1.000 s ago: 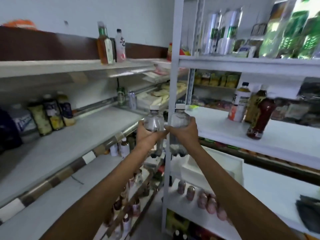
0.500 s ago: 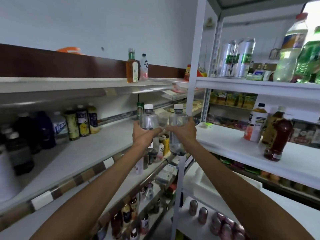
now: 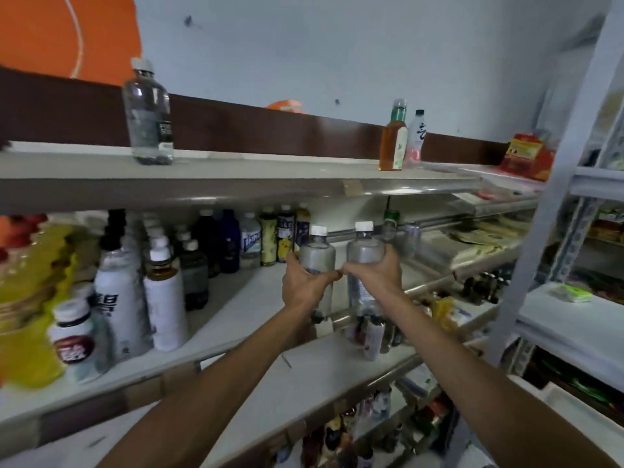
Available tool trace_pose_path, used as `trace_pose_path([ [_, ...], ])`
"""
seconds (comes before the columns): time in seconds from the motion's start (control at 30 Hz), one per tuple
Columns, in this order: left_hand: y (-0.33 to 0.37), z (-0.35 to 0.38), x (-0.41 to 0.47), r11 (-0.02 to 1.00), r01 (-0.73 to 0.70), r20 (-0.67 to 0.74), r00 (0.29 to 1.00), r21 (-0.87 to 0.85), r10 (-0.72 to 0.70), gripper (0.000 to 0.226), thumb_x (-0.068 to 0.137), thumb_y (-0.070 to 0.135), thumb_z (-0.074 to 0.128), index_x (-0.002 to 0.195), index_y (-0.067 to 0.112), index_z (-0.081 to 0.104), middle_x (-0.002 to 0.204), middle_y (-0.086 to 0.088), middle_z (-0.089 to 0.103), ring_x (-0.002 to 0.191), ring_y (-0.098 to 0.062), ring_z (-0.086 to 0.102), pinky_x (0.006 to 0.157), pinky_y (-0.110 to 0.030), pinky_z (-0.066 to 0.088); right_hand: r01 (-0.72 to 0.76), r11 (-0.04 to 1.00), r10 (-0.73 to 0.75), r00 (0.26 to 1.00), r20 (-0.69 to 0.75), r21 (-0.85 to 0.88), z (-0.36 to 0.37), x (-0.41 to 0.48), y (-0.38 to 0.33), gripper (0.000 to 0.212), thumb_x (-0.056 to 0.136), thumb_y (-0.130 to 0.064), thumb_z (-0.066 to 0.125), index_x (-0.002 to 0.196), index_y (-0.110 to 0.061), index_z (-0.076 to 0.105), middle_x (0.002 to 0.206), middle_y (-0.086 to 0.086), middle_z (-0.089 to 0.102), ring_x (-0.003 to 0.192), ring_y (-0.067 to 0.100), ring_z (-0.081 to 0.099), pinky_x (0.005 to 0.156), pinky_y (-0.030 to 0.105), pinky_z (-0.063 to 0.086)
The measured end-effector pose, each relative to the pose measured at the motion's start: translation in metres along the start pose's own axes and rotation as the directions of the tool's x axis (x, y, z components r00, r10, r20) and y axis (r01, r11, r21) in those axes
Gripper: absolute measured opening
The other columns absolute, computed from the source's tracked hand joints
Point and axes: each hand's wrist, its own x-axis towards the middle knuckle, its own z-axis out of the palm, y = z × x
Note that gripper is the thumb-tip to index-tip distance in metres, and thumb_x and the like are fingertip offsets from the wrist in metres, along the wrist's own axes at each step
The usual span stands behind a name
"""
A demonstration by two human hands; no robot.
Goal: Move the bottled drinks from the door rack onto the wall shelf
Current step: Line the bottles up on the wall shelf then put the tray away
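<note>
My left hand grips a clear water bottle with a white cap, held upright. Right beside it, my right hand grips a second clear bottle of the same kind. Both bottles are held side by side in front of the wall shelving, level with its middle shelf and below the top wall shelf. A matching clear bottle stands on that top shelf at the left. An amber bottle and a pink-labelled bottle stand on it further right.
The middle shelf is crowded with several bottles at the left and back. Lower shelves hold more small bottles. A white metal rack post rises at the right, with a red packet near it. An orange object hangs at top left.
The view has swung left and upward toward the wall shelving. Both hands kept their bottles and carried them closer to the wall shelves; the clear bottle on the top shelf came into view.
</note>
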Motion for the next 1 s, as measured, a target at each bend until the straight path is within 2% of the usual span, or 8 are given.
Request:
trace_pose_path([
  [0.1, -0.022, -0.038, 0.018, 0.998, -0.005, -0.089, 0.996, 0.063, 0.011, 0.09, 0.061, 0.035, 0.09, 0.133, 0.018, 0.04, 0.115, 0.001, 0.058, 0.099, -0.016, 0.054, 0.081, -0.027, 0.043, 0.004, 1.0, -0.003, 0.995, 0.097, -0.002, 0.053, 0.002, 0.002, 0.077, 0.054, -0.025, 0.09, 0.12, -0.019, 0.051, 0.11, 0.002, 0.059, 0.099, 0.023, 0.058, 0.087, 0.035, 0.053],
  [0.2, -0.046, -0.072, 0.031, 0.99, -0.018, -0.211, 0.976, 0.143, 0.048, 0.097, 0.057, 0.044, 0.09, 0.136, 0.018, 0.04, 0.13, -0.005, 0.056, 0.119, -0.023, 0.053, 0.094, -0.035, 0.048, 0.013, 1.0, -0.015, 0.983, 0.184, 0.015, 0.099, -0.001, 0.003, 0.075, 0.053, -0.024, 0.091, 0.116, -0.02, 0.051, 0.11, 0.003, 0.061, 0.099, 0.023, 0.06, 0.087, 0.036, 0.054],
  [0.37, -0.077, -0.112, 0.034, 0.938, 0.068, -0.34, 0.939, 0.341, 0.056, 0.087, 0.056, 0.053, 0.086, 0.127, 0.021, 0.047, 0.127, -0.003, 0.06, 0.118, -0.026, 0.056, 0.094, -0.042, 0.05, 0.003, 0.998, -0.023, 0.946, 0.323, 0.063, 0.156, -0.014, 0.004, 0.091, 0.048, -0.023, 0.091, 0.129, -0.015, 0.05, 0.119, 0.005, 0.063, 0.105, 0.025, 0.062, 0.091, 0.037, 0.054],
  [0.57, -0.098, -0.12, 0.041, 0.869, 0.151, -0.439, 0.895, 0.472, 0.083, 0.076, 0.066, 0.044, 0.084, 0.124, 0.014, 0.046, 0.121, -0.007, 0.061, 0.114, -0.026, 0.054, 0.086, -0.038, 0.048, 0.043, 0.997, -0.067, 0.916, 0.396, 0.068, 0.184, -0.015, -0.001, 0.098, 0.055, -0.023, 0.09, 0.141, -0.018, 0.042, 0.128, 0.004, 0.057, 0.113, 0.025, 0.057, 0.096, 0.038, 0.05],
  [0.67, -0.106, -0.12, 0.048, 0.867, 0.154, -0.468, 0.878, 0.475, 0.101, 0.079, 0.068, 0.041, 0.084, 0.129, 0.012, 0.043, 0.125, -0.008, 0.06, 0.114, -0.026, 0.055, 0.089, -0.04, 0.049, 0.047, 0.997, -0.066, 0.911, 0.406, 0.055, 0.188, -0.007, -0.001, 0.089, 0.056, -0.022, 0.09, 0.134, -0.018, 0.046, 0.122, 0.005, 0.058, 0.111, 0.026, 0.057, 0.095, 0.039, 0.051],
  [0.83, -0.119, -0.117, 0.05, 0.875, 0.108, -0.507, 0.845, 0.472, 0.169, 0.089, 0.07, 0.037, 0.084, 0.139, 0.011, 0.033, 0.134, -0.012, 0.055, 0.12, -0.03, 0.054, 0.093, -0.04, 0.049, 0.035, 0.998, -0.052, 0.907, 0.417, 0.048, 0.198, 0.005, 0.006, 0.104, 0.055, -0.028, 0.089, 0.144, -0.016, 0.037, 0.129, 0.0, 0.053, 0.115, 0.022, 0.053, 0.1, 0.041, 0.048],
  [0.93, -0.124, -0.111, 0.039, 0.854, 0.113, -0.515, 0.835, 0.508, 0.196, 0.099, 0.073, 0.031, 0.083, 0.148, 0.007, 0.023, 0.145, -0.014, 0.043, 0.13, -0.028, 0.045, 0.099, -0.036, 0.045, 0.022, 0.998, -0.042, 0.904, 0.425, 0.051, 0.21, 0.011, 0.009, 0.089, 0.058, -0.023, 0.089, 0.135, -0.015, 0.045, 0.124, 0.007, 0.058, 0.113, 0.027, 0.058, 0.091, 0.036, 0.051],
  [1.0, -0.13, -0.109, 0.032, 0.844, 0.135, -0.565, 0.795, 0.519, 0.22, 0.088, 0.07, 0.03, 0.085, 0.14, 0.008, 0.035, 0.133, -0.012, 0.047, 0.118, -0.027, 0.05, 0.091, -0.036, 0.05, 0.01, 0.997, -0.046, 0.891, 0.452, 0.081, 0.22, 0.016, 0.008, 0.097, 0.057, -0.023, 0.089, 0.141, -0.014, 0.041, 0.127, 0.006, 0.057, 0.116, 0.027, 0.057, 0.094, 0.039, 0.051],
])
